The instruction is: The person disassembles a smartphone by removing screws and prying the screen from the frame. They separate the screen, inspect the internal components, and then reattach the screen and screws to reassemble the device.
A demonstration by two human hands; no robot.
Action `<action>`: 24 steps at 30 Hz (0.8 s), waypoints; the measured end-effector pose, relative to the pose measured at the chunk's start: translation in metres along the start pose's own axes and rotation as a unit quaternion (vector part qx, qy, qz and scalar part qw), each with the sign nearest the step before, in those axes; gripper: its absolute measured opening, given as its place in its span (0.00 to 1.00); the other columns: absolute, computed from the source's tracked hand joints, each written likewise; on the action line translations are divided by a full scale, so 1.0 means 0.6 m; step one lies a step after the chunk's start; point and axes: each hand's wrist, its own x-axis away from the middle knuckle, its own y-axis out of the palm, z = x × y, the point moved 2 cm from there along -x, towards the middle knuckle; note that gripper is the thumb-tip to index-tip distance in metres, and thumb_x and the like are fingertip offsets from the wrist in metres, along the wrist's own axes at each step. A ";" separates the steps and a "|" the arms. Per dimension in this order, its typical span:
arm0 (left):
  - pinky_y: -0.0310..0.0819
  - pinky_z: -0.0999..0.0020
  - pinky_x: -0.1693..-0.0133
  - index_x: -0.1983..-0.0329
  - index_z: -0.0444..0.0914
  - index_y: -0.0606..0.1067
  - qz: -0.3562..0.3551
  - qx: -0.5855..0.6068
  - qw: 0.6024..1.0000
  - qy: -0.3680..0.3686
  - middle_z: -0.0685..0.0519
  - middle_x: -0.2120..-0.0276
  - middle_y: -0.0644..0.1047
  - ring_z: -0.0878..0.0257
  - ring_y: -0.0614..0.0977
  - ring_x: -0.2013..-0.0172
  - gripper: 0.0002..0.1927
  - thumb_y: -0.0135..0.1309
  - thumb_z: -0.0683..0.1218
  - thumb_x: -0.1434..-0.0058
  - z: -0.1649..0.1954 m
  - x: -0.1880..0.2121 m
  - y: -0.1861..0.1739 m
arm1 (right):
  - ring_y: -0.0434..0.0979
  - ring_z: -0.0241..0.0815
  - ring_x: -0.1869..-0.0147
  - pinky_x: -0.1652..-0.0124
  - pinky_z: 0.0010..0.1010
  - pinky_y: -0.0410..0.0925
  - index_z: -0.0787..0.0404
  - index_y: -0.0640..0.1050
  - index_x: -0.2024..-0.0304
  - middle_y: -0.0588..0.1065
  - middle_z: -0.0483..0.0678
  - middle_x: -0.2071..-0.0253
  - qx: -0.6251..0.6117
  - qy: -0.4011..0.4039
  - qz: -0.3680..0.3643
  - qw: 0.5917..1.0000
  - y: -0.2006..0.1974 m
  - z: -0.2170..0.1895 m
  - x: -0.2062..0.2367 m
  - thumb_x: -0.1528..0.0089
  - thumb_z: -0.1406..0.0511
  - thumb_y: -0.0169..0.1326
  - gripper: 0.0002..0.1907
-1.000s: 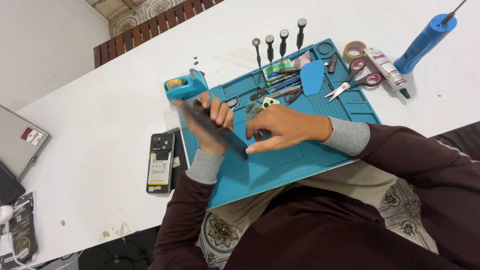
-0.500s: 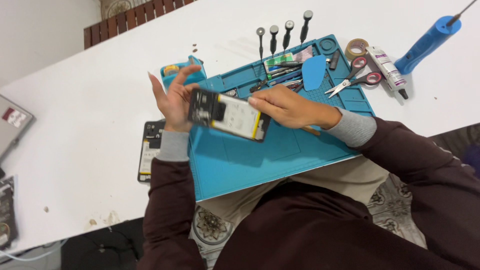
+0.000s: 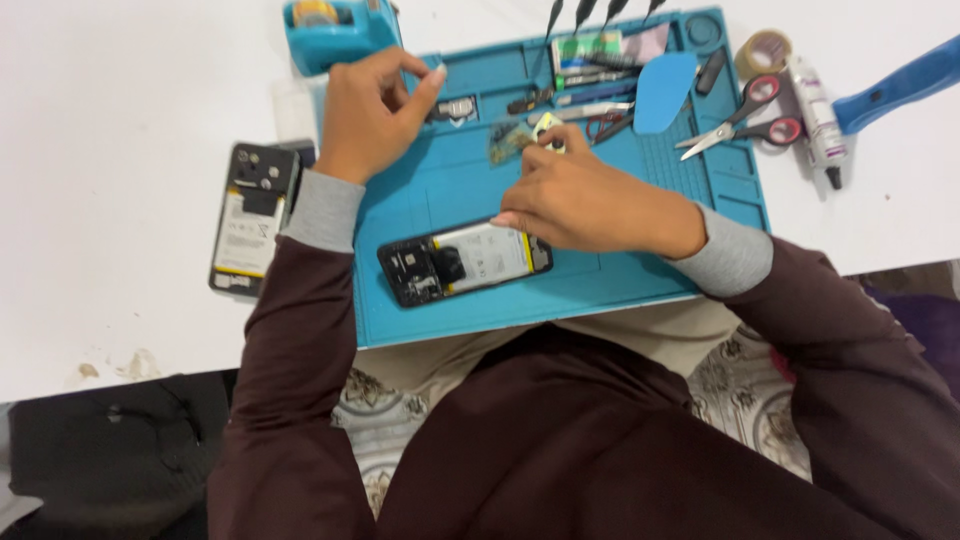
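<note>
Your right hand point(image 3: 590, 200) lies low over the blue work mat point(image 3: 620, 270), its thumb tip touching the top edge of the opened phone point(image 3: 465, 262) while the curled fingers close on a small yellowish part point(image 3: 547, 130) further up the mat (what exactly it is, you cannot tell from here). Keep that thumb as a light brace only, so the phone does not slide toward the mat's near edge.

Your left hand point(image 3: 370, 115) hovers above the mat's upper left corner, thumb and forefinger nearly pinched together; whether anything tiny sits between them cannot be told. Hold it steady over the mat, so anything small that slips lands in a tray recess, not on the white table point(image 3: 120, 100).

The opened phone lies flat, insides up, near the mat's front. A second phone body point(image 3: 248, 218) lies off the mat to the left, just beside your left sleeve; mind the cuff. The scissors point(image 3: 745, 115) and tape dispenser point(image 3: 335, 30) stand well apart.
</note>
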 end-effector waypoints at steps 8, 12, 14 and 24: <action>0.65 0.75 0.77 0.62 0.39 0.81 -0.023 -0.023 0.998 0.058 0.56 0.80 0.78 0.70 0.78 0.81 0.10 0.64 0.49 0.27 -0.001 0.001 0.021 | 0.74 0.46 0.64 0.58 0.40 0.65 0.58 0.86 0.62 0.77 0.46 0.74 -0.039 -0.016 -0.004 0.999 -0.017 0.024 -0.003 0.37 0.59 0.61 0.10; 0.69 0.73 0.76 0.60 0.40 0.80 -0.058 -0.026 0.994 0.086 0.56 0.76 0.80 0.67 0.80 0.79 0.11 0.67 0.51 0.32 0.031 0.001 0.037 | 0.76 0.47 0.66 0.64 0.39 0.68 0.62 0.84 0.65 0.77 0.49 0.70 -0.036 0.013 0.057 0.998 -0.044 0.057 0.012 0.36 0.61 0.63 0.10; 0.73 0.71 0.72 0.58 0.41 0.80 -0.081 -0.018 0.991 0.106 0.56 0.70 0.81 0.66 0.82 0.74 0.13 0.70 0.52 0.35 0.051 0.004 0.039 | 0.77 0.47 0.67 0.66 0.39 0.69 0.62 0.84 0.66 0.78 0.49 0.71 -0.013 0.066 0.039 0.997 -0.049 0.076 0.017 0.38 0.61 0.63 0.10; 0.73 0.60 0.55 0.49 0.45 0.82 -0.148 -0.069 0.970 0.179 0.55 0.55 0.77 0.56 0.75 0.56 0.17 0.69 0.51 0.40 0.102 0.006 0.057 | 0.80 0.49 0.68 0.67 0.39 0.72 0.62 0.84 0.62 0.80 0.52 0.70 -0.033 0.177 -0.127 0.975 -0.049 0.127 0.051 0.51 0.57 0.65 0.20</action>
